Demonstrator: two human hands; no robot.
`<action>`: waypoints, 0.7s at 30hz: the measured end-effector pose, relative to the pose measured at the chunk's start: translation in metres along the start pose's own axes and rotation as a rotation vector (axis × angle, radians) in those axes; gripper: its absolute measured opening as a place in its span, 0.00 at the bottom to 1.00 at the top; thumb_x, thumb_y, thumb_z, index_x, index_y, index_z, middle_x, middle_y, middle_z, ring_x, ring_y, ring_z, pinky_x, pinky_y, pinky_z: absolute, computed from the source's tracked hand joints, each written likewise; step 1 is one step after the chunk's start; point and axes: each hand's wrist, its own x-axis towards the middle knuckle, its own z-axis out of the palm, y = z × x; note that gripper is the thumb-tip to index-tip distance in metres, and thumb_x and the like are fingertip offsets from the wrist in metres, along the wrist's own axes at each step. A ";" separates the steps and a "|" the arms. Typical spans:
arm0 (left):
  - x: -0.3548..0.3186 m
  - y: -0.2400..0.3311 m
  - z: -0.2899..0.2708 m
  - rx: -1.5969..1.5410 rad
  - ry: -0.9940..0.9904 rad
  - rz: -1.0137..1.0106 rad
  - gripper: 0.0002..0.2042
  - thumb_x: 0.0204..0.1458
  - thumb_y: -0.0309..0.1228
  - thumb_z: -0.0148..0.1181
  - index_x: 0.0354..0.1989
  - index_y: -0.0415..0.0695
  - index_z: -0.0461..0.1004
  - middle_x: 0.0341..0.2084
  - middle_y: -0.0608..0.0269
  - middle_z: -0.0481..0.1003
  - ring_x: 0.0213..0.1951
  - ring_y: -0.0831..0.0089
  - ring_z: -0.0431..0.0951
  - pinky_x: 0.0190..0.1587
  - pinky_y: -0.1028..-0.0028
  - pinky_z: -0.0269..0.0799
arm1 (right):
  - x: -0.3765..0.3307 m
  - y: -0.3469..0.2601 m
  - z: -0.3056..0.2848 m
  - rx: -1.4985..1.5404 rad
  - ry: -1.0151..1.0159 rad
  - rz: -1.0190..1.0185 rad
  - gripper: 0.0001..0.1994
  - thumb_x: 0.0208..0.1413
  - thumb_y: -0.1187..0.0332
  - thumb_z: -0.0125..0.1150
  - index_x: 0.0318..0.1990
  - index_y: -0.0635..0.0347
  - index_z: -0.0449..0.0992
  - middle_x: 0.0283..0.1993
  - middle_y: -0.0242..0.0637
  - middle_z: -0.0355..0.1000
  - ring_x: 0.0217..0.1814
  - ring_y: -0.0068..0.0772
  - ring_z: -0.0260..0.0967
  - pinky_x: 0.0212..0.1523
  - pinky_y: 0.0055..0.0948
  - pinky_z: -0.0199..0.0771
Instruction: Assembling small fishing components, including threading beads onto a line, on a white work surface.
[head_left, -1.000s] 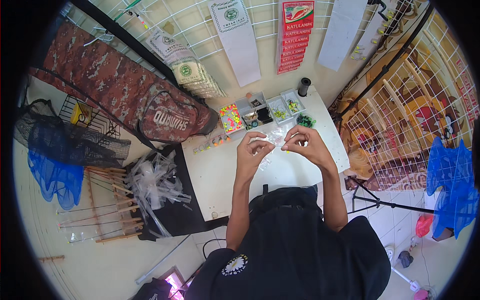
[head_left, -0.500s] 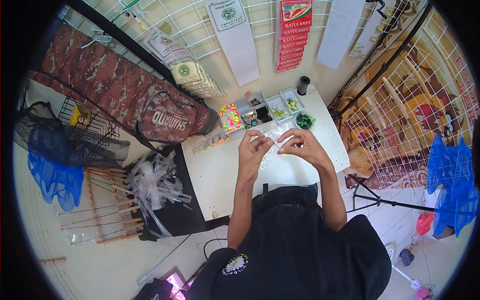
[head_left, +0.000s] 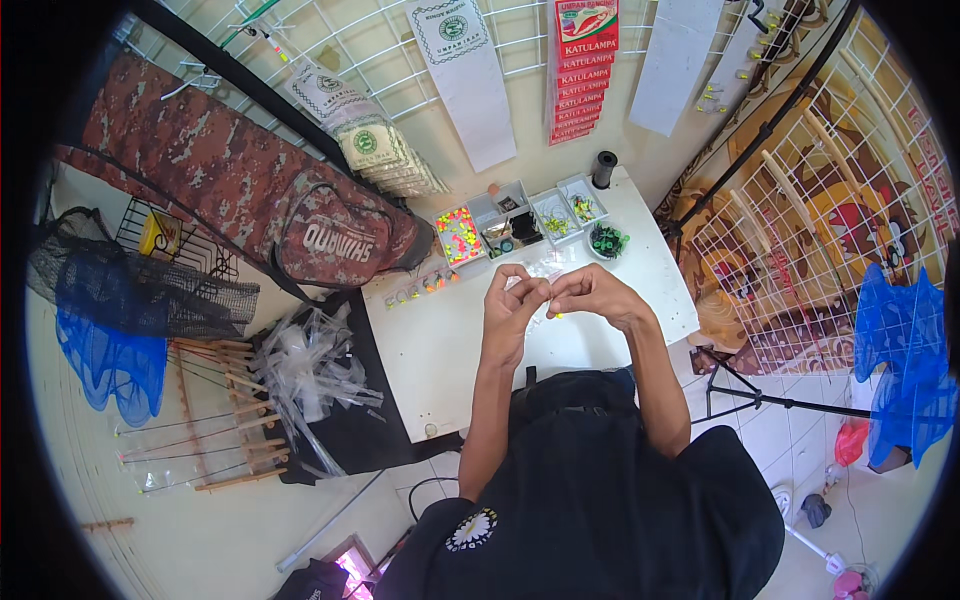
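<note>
Over the white table, my left hand and my right hand meet at the fingertips, thumb and forefinger pinched on each. Whatever lies between the tips is too small to make out. A tiny yellow bit shows just below the right fingertips; whether it hangs from them or lies on the table I cannot tell. Small clear plastic packets lie behind the hands. Farther back is a grey compartment tray with pink and yellow beads and other small parts in it.
Right of the tray stands a bowl of dark green pieces, with a black cylinder behind. Small orange-tipped lures line the table's left side. A camouflage bag leans at left, above a heap of clear plastic sleeves. Blue nets hang right.
My hands have come together; the right one moved a little left and down, so its fingertips now touch the left's. The view has shifted slightly.
</note>
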 end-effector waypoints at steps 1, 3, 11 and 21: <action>0.001 0.000 -0.001 0.011 -0.006 0.004 0.15 0.52 0.23 0.65 0.41 0.45 0.62 0.32 0.60 0.75 0.37 0.77 0.73 0.42 0.75 0.69 | 0.000 -0.001 0.001 0.006 -0.004 0.008 0.09 0.50 0.74 0.67 0.39 0.68 0.80 0.35 0.41 0.79 0.38 0.25 0.77 0.45 0.22 0.74; 0.000 0.002 -0.002 0.022 -0.011 0.007 0.15 0.52 0.23 0.65 0.40 0.45 0.62 0.32 0.60 0.75 0.36 0.77 0.74 0.42 0.75 0.69 | 0.000 -0.003 0.002 0.011 -0.009 0.017 0.08 0.50 0.74 0.68 0.37 0.67 0.80 0.34 0.40 0.79 0.38 0.24 0.76 0.44 0.21 0.74; 0.003 0.005 -0.005 0.223 0.019 0.137 0.14 0.53 0.22 0.64 0.38 0.44 0.62 0.29 0.59 0.76 0.35 0.77 0.74 0.41 0.76 0.69 | -0.004 -0.006 0.017 -0.259 0.193 -0.032 0.08 0.51 0.72 0.68 0.37 0.68 0.80 0.33 0.37 0.79 0.38 0.20 0.74 0.44 0.21 0.72; 0.006 -0.003 -0.008 0.522 0.163 0.344 0.11 0.51 0.24 0.65 0.34 0.43 0.65 0.28 0.64 0.77 0.31 0.81 0.69 0.37 0.77 0.62 | -0.001 0.013 0.030 -0.077 0.341 -0.119 0.08 0.50 0.71 0.69 0.36 0.66 0.80 0.33 0.37 0.79 0.35 0.19 0.74 0.37 0.21 0.71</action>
